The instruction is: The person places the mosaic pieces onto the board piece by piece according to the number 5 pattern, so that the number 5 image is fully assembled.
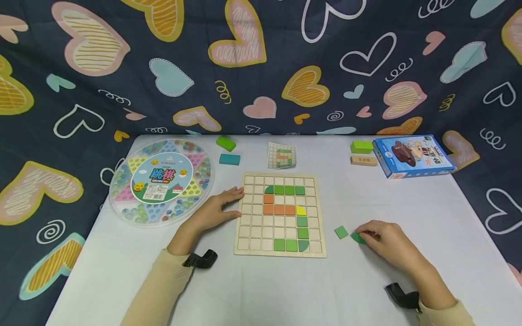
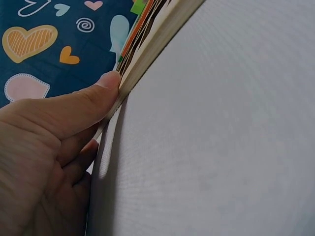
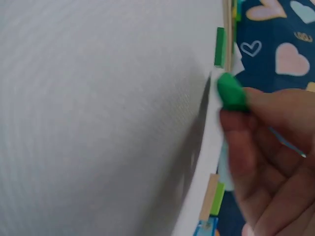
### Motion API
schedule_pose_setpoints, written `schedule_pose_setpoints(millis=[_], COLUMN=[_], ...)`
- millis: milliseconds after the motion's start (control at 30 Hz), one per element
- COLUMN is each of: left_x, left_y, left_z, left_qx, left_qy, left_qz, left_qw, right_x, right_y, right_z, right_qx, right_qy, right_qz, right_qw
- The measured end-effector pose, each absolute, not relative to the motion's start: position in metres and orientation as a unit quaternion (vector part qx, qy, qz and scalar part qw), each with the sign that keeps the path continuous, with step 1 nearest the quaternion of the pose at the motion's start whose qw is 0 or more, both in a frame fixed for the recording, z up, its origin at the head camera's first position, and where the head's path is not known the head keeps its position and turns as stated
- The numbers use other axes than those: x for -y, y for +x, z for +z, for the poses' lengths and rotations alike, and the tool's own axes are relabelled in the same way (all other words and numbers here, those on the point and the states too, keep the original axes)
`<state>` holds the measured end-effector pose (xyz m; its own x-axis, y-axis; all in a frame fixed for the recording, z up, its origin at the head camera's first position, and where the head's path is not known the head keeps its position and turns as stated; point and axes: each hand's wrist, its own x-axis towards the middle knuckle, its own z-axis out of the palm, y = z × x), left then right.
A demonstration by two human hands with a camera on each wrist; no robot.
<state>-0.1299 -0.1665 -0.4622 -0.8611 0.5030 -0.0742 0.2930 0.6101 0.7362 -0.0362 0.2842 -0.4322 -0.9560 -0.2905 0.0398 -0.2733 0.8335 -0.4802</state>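
My right hand (image 1: 385, 240) pinches a small green tile (image 3: 231, 92) between thumb and fingertips, right of the wooden grid board (image 1: 256, 220). The held tile seems to have a curved edge; the fingers partly cover it. Just left of it a green square tile (image 1: 341, 232) lies loose on the table. At the board's left edge, my left hand (image 1: 214, 209) rests with thumb and fingers spread, the thumb (image 2: 106, 83) touching the rim. Green, orange and yellow tiles form a bent line in the grid, with an orange tile (image 1: 279, 209) midway.
A pattern card (image 1: 281, 155) lies behind the board. On the left is a round Chinese checkers set (image 1: 161, 181), with a green block (image 1: 226, 144) and a teal block (image 1: 229, 159) nearby. A blue box (image 1: 413, 156) lies back right, beside a green block (image 1: 361, 146) and a wooden block (image 1: 364, 160).
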Motion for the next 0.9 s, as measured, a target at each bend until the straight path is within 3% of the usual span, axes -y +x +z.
schedule_pose_setpoints(millis=[233, 900], left_x=[0.167, 0.167], left_y=[-0.129, -0.130], left_z=[-0.462, -0.461], left_qx=[-0.886, -0.885], left_qy=[0.235, 0.237], left_qz=[0.379, 0.380], left_qw=[0.129, 0.128], right_x=[-0.273, -0.213], right_y=[-0.041, -0.056], right_z=[-0.433, -0.433], right_qx=[-0.933, -0.832], right_qy=[-0.168, -0.229], right_qz=[-0.319, -0.479], right_qw=[-0.005, 0.158])
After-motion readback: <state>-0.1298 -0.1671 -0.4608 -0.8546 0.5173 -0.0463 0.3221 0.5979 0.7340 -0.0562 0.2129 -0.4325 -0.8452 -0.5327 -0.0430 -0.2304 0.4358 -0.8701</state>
